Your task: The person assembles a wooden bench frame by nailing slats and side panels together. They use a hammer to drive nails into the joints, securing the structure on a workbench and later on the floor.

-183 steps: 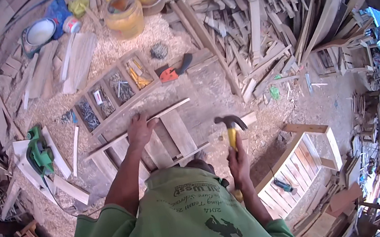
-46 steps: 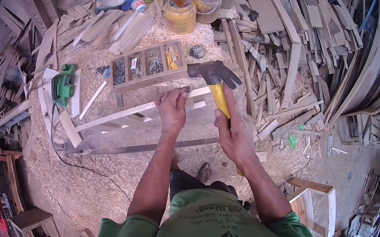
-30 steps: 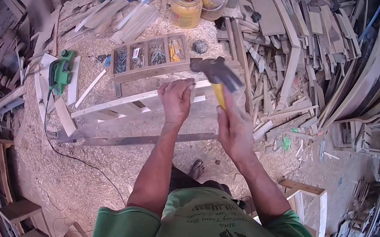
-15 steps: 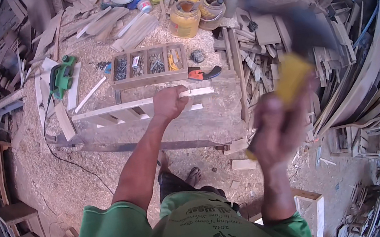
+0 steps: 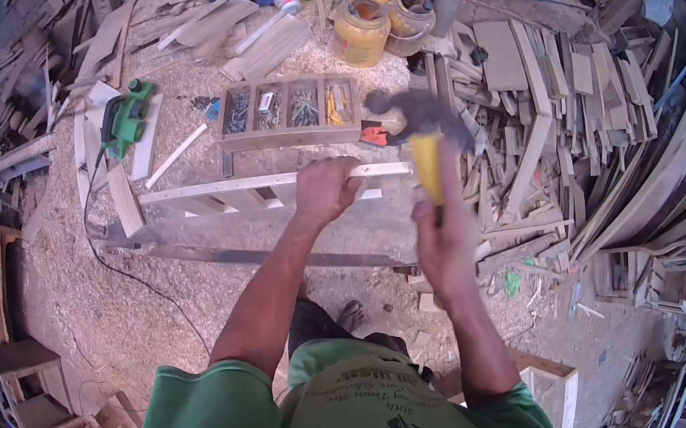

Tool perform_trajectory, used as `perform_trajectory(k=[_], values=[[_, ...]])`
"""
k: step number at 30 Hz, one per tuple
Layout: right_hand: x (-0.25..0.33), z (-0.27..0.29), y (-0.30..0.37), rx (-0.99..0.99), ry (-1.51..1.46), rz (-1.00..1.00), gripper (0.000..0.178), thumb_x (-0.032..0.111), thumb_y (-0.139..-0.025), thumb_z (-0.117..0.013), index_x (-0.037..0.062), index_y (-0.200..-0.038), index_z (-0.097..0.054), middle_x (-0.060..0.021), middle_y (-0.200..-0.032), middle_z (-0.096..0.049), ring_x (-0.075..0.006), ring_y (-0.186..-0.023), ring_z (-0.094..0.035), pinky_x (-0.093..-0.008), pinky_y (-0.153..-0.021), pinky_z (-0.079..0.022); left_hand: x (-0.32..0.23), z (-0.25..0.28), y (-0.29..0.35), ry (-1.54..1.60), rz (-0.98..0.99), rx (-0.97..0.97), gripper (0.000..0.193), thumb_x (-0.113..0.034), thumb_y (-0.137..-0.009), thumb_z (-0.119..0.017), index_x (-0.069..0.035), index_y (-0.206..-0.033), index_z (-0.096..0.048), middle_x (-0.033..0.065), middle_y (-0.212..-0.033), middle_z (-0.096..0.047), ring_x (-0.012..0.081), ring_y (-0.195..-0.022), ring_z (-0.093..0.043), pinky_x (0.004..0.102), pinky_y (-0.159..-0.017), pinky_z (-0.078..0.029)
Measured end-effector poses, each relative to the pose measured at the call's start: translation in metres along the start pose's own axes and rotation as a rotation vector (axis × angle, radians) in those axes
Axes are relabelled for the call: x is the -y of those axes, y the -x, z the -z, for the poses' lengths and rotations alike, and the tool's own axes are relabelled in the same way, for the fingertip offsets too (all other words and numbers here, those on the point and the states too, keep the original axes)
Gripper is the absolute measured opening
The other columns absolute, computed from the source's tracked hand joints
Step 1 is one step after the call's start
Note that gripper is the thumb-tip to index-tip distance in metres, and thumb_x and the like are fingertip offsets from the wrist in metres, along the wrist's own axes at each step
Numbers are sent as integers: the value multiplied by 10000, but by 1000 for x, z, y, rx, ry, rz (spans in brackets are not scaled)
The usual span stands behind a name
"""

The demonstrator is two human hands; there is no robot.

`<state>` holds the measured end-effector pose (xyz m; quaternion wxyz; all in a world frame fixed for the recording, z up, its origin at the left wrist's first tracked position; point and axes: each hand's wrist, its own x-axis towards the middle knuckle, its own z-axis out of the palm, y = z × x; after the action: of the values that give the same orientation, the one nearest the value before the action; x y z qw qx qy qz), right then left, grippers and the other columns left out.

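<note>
My left hand point(image 5: 327, 191) is clamped over the frame point(image 5: 207, 189), its grip on the top rail point(image 5: 383, 169) right of mid-length. Whether the fingertips also pinch a small item cannot be told. My right hand point(image 5: 446, 242) is clenched around the hammer point(image 5: 429, 165) by its yellow handle, with the dark head beyond the fist.

The frame stands on edge on the bench point(image 5: 364, 233), between me and the tray point(image 5: 294, 137). This position presumably presents the rail's narrow face upward and lets the bench carry the load. The left grip likely prevents tipping, while leaving the rail's right end exposed on the hammer side. The tray, with nails point(image 5: 236, 116) in its compartments, lies just behind the frame, probably for short reach. The planer point(image 5: 128, 121) rests farther left, apart from both hands.

Orientation: the frame's long axis runs left to right across the bench, the right end slightly nearer me. Its slats point(image 5: 245, 200) extend below the rail. The hammer handle points away from me; the head lies crosswise, above the bench's right part. The head is blurred; its clearance from the rail cannot be judged.
</note>
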<state>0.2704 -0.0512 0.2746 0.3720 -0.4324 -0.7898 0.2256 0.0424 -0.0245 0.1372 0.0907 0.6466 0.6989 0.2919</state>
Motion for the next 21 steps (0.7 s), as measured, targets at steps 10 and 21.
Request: perform_trajectory(k=[10, 21], values=[[-59, -32, 51, 267, 127, -265, 660, 87, -1108, -591, 111, -1736, -390, -173, -943, -727, -286, -774, -675, -442, -711, -517, -18, 3, 5, -20, -5, 72, 672, -389, -943, -795, -205, -1565, -619, 121, -986, -788, 353, -943, -756, 513, -891, -577], [-34, 12, 10, -316, -305, 345, 363, 283, -1068, -694, 74, -1359, -635, -135, -887, -667, -250, -666, -606, -358, -566, -490, 1, -8, 2, -68, -60, -41, 921, -425, -916, -829, -182, -1709, -429, 127, -875, -742, 360, -847, -730, 503, -839, -582]])
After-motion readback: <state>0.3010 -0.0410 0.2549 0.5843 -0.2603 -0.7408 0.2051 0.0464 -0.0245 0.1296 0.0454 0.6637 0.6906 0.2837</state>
